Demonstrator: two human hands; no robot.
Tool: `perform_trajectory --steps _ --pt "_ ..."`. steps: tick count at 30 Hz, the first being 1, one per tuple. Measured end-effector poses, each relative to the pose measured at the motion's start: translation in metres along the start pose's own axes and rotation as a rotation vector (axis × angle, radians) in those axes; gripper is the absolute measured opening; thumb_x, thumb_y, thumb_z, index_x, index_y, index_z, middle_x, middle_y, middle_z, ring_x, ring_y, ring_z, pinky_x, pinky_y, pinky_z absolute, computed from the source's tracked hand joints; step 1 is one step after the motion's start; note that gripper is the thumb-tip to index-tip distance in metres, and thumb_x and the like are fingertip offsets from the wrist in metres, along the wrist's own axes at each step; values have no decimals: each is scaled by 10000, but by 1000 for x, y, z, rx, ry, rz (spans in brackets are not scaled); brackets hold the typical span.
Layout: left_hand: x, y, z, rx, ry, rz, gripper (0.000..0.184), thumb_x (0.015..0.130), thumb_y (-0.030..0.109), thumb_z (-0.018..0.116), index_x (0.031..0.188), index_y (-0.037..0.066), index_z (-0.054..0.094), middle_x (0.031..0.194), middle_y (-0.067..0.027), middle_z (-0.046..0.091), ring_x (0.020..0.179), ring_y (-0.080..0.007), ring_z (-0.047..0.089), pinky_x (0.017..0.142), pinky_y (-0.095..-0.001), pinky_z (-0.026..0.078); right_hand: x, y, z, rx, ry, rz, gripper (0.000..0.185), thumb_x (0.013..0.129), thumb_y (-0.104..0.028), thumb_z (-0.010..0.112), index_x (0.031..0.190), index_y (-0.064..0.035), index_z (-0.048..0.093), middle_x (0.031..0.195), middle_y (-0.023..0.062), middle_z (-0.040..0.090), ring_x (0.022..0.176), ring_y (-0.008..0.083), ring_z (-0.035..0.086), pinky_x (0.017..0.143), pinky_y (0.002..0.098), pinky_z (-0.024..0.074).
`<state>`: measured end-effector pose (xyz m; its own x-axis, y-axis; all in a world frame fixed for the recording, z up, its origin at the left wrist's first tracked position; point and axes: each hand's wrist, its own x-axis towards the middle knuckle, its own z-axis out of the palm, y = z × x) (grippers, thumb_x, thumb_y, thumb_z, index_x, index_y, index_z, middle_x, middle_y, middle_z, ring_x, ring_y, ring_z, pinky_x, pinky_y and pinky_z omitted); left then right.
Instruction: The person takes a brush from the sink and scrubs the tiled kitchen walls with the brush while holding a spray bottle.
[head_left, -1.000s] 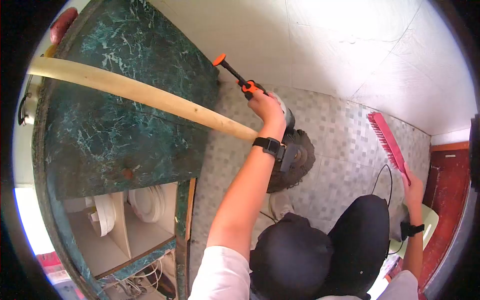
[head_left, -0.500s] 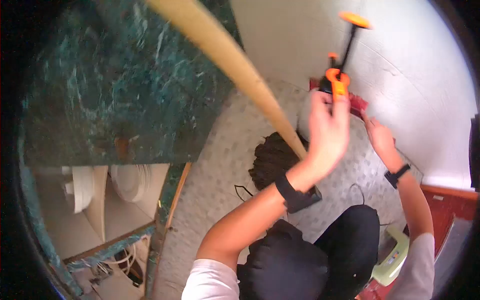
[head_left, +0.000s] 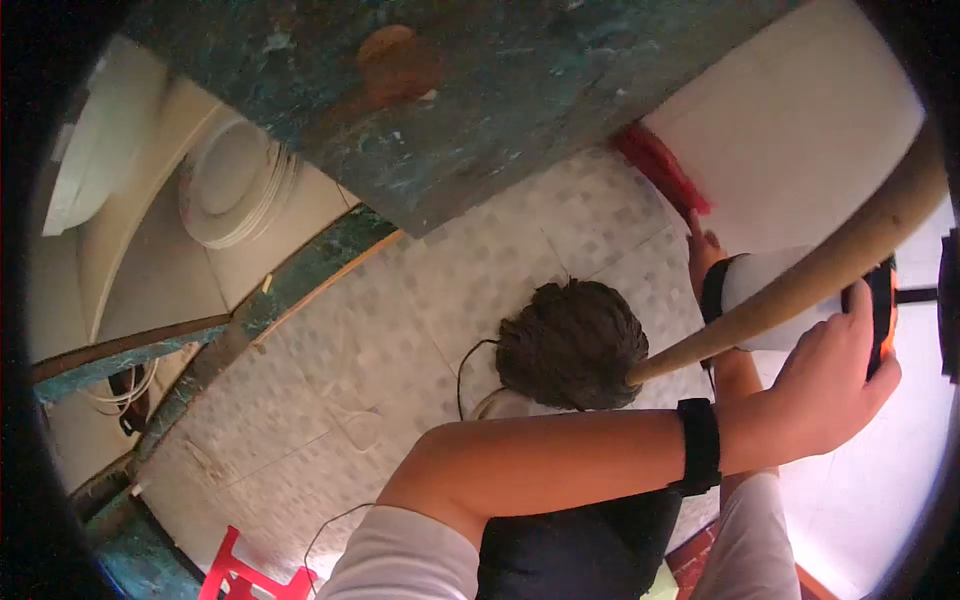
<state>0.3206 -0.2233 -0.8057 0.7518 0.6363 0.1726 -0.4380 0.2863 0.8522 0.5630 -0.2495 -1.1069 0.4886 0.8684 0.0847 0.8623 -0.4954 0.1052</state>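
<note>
My left hand [head_left: 805, 400] is wrapped round the black and orange top of a white pump sprayer [head_left: 765, 300]. The sprayer lies tipped sideways beside the wall, its black pump rod pointing right. Part of its body is hidden by a wooden mop handle [head_left: 800, 290]. Behind the sprayer, my right hand [head_left: 705, 245] is at the foot of the wall, largely covered. One stretched finger reaches the lower end of a red strip [head_left: 660, 165] along the wall base; whether other fingers grip anything does not show. Both wrists seem to wear black bands.
A dark mop head [head_left: 570, 345] rests on the tiled floor [head_left: 400, 330] before me. Above left is a green marbled counter [head_left: 480, 100], with stacked white plates [head_left: 230, 185] in the cupboard. A red plastic stool [head_left: 250, 575] stands lower left. Thin cables cross the floor.
My view has turned, so the surroundings sit rotated. My left hand has swung right, and the sprayer's pump end now points right instead of up. My right hand remains at the red strip.
</note>
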Motion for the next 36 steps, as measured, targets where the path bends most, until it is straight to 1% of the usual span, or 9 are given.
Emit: perform_trajectory --steps 4,7,9,14,18,22,26,30,36 --pt "8 24 -20 53 -260 51 653 857 192 590 1264 -213 278 846 -347 567 794 -505 599 737 -548 492 -72 33 -11 46 -60 -85 505 965 -183 537 1457 -187 426 866 187 615 687 379 625 634 492 516" --pt "7 26 -4 26 -72 182 661 864 184 581 1290 -217 276 912 -355 536 837 -491 582 798 -531 472 -61 26 -7 85 -52 -119 494 971 -198 540 1453 -196 433 867 187 615 692 374 630 640 491 520" --pt "6 31 -6 -8 -85 172 662 873 177 568 1306 -219 262 940 -354 513 850 -474 570 832 -528 454 -19 -15 -11 22 -13 -94 424 976 -219 493 1375 -76 483 837 223 630 745 423 633 657 514 498" --pt "4 40 -21 -24 -106 107 625 870 174 569 1262 -225 289 848 -327 548 778 -464 595 748 -511 485 44 -51 -1 -93 11 -58 450 974 -144 473 1424 -164 459 873 184 623 732 398 642 648 485 534" --pt "6 32 -22 0 -91 127 571 857 171 583 1193 -221 339 753 -290 571 699 -455 611 659 -496 500 -45 13 -26 -75 -35 -124 456 971 -139 473 1426 -171 457 875 183 622 735 396 644 650 485 536" --pt "1 21 -6 78 155 350 645 850 198 591 1258 -239 350 858 -282 542 782 -412 583 724 -464 483 -64 30 -43 -68 -46 -150 463 968 -134 473 1428 -179 454 877 182 622 739 394 646 651 484 537" --pt "-4 25 -9 115 68 247 668 845 203 591 1278 -241 343 875 -286 538 793 -414 583 737 -472 483 14 11 -13 -122 19 -94 469 966 -129 474 1431 -186 452 879 180 622 743 392 648 653 484 539" --pt "-4 38 -25 -26 -69 95 348 834 187 581 964 -94 423 704 -287 559 654 -498 577 667 -560 477 14 8 -41 -153 37 -103 476 963 -125 474 1433 -193 449 881 179 621 746 389 650 654 483 540" --pt "-9 47 -36 24 -160 42 342 842 181 578 960 -111 444 735 -295 600 731 -461 636 702 -506 526 -86 47 -73 -155 -54 -147 486 959 -118 474 1437 -203 446 884 178 621 752 386 653 656 482 542"
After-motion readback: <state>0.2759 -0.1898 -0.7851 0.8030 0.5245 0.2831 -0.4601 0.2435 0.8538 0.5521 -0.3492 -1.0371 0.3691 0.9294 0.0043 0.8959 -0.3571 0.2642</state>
